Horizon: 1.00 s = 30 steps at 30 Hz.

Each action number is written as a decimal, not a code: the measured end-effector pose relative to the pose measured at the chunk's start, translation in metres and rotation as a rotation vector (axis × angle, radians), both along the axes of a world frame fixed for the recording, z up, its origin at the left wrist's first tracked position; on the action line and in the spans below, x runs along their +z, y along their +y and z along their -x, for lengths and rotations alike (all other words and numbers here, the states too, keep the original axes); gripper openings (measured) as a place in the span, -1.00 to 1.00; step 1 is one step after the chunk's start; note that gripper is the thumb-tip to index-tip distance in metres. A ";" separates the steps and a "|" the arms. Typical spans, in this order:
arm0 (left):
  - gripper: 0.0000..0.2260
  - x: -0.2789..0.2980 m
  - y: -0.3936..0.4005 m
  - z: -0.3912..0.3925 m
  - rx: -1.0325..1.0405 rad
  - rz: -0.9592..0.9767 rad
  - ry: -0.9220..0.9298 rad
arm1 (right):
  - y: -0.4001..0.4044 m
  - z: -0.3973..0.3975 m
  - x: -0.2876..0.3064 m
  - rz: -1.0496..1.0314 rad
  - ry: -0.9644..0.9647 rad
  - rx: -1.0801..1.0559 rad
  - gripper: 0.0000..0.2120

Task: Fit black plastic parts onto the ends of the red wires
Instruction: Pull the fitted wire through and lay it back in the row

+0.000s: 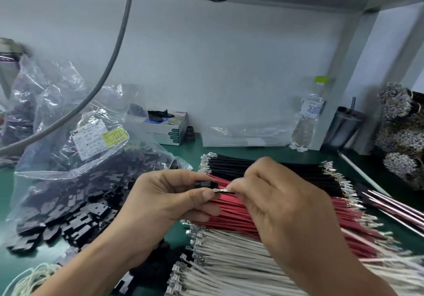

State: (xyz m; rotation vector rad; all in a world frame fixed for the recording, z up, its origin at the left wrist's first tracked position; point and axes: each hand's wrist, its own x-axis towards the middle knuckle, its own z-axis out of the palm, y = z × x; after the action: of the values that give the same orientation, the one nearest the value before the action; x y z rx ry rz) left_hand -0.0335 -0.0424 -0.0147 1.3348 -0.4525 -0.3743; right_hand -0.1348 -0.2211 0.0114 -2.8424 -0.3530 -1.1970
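Head view: left hand (169,194) pinching small black plastic connector housing (205,184) at centre. Right hand (273,194) at 3 o'clock of it, pinching thin wire by its silver crimped metal terminal (220,190), tip just beside housing; wire colour hard to tell. Flat pile of red insulated wires (231,213) beneath, at 6 o'clock. Best lined up straight with cavity, pushed until seated, no bending of terminal.
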 end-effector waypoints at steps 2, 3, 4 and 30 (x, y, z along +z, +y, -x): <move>-0.72 -0.002 0.000 -0.002 0.003 -0.004 0.003 | -0.003 -0.004 -0.008 -0.093 -0.033 0.013 -0.93; -0.72 -0.002 0.000 -0.002 0.003 -0.003 0.006 | -0.004 -0.006 -0.010 -0.121 -0.042 0.010 -0.92; -0.72 -0.002 0.000 -0.002 0.002 0.000 0.007 | -0.005 -0.006 -0.011 -0.147 -0.045 0.009 -0.90; -0.65 -0.006 -0.001 -0.002 -0.033 -0.017 -0.044 | -0.011 0.003 -0.009 -0.417 0.073 0.158 -0.92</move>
State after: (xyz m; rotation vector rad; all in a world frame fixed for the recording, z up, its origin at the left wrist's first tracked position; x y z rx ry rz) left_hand -0.0314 -0.0429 -0.0205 1.3554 -0.5094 -0.3767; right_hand -0.1374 -0.2318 0.0020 -2.4426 -0.2793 -0.9975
